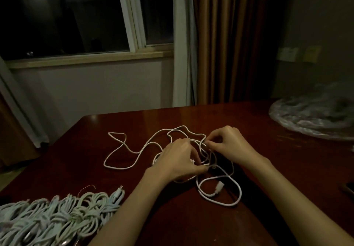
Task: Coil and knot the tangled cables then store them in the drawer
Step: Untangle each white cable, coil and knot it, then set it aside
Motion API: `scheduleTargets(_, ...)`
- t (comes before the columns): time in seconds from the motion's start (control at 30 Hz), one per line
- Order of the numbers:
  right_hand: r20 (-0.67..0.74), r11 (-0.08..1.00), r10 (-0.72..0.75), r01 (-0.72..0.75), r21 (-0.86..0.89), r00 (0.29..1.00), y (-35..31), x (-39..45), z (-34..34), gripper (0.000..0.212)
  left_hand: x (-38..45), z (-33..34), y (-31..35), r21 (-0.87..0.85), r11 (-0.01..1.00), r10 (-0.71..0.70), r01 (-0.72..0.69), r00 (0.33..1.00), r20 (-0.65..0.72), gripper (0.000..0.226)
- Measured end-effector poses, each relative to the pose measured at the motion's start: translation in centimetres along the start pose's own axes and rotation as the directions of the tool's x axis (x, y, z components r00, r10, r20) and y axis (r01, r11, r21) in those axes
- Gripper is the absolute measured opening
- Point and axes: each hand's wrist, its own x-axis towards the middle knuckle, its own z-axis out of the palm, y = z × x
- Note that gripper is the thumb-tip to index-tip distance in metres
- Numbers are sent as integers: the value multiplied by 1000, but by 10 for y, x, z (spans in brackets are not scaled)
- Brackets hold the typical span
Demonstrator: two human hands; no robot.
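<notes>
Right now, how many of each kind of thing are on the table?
Loose white cable: 1
Pile of coiled cables: 1
Plastic-wrapped bundle: 1
Phone at the right edge: 1
Hands: 2
Total: 6

Cable pile (57,215) blocks near-left; table (118,178) between bare.

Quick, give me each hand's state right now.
Left hand: fingers curled into the tangled white cable, gripping it.
Right hand: pinching a strand of the same cable.
</notes>
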Motion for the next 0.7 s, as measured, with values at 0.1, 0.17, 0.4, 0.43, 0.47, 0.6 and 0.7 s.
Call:
scheduleTargets(0.1,30,999,17,-16,-41,999,7,-2,3,17,1,7,-8,-26,999,-29,27,995,-91,30)
scheduleTargets(0.17,106,997,29,-21,-68,994,9,-2,7,24,-2,7,-16,-177,981,-97,77,989,-109,34)
scheduleTargets(0.4,41,985,99,-92,-145,994,10,-4,11,22,-9,6,-42,-284,933,-303,220,908,-290,22)
scheduleTargets(0.43,-10,989,62,-63,-137,998,5,-5,12,21,-9,9,-44,-258,939,-300,227,910,-288,24)
scheduleTargets(0.47,-47,993,14,-19,-115,999,-1,-6,14,21,-8,12,-45,-242,942,-296,231,913,-280,26)
scheduleTargets(0.6,118,993,-90,98,-64,989,-25,-12,28,26,-6,17,-49,-276,928,-318,251,919,-232,27)
scheduleTargets(0.7,184,988,-72,95,-118,980,-23,-12,30,21,-10,16,-50,-310,908,-352,282,914,-201,21)
